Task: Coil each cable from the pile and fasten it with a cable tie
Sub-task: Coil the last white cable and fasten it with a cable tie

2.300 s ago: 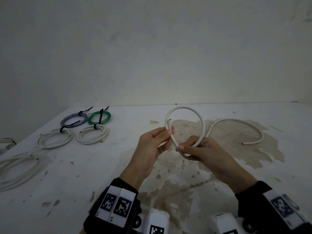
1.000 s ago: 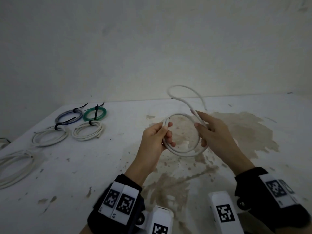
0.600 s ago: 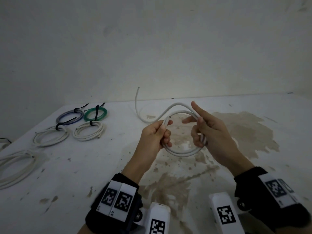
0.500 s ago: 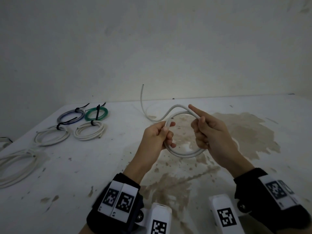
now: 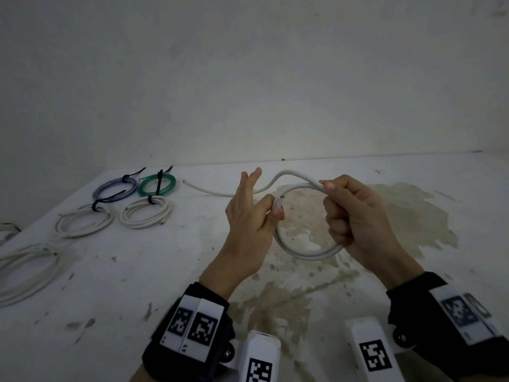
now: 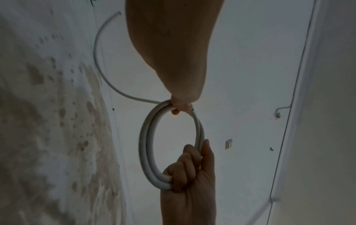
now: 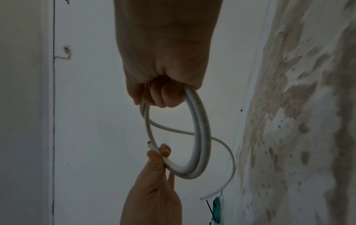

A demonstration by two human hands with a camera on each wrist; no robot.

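A white cable (image 5: 308, 253) is wound into a small double loop held above the stained table (image 5: 413, 216). My left hand (image 5: 271, 213) pinches the loop at its cut end with the thumb, while two fingers stick straight up. My right hand (image 5: 338, 210) grips the loop's right side with its fingers curled round both strands. The free tail (image 5: 209, 190) runs left toward the tied coils. In the left wrist view the loop (image 6: 146, 137) hangs between both hands. The right wrist view shows the loop (image 7: 202, 137) with the tail crossing behind it.
Several tied coils lie at the back left: a blue-grey one (image 5: 115, 188), a green one (image 5: 157, 184) and two white ones (image 5: 85, 223) (image 5: 146, 213), each with a black tie. Loose white cable (image 5: 24, 268) lies at the left edge. A wall stands behind the table.
The free tail swung from above the hands over to the left and now points toward the green coil. My right hand curled its fingers round the loop. Two left fingers straightened.
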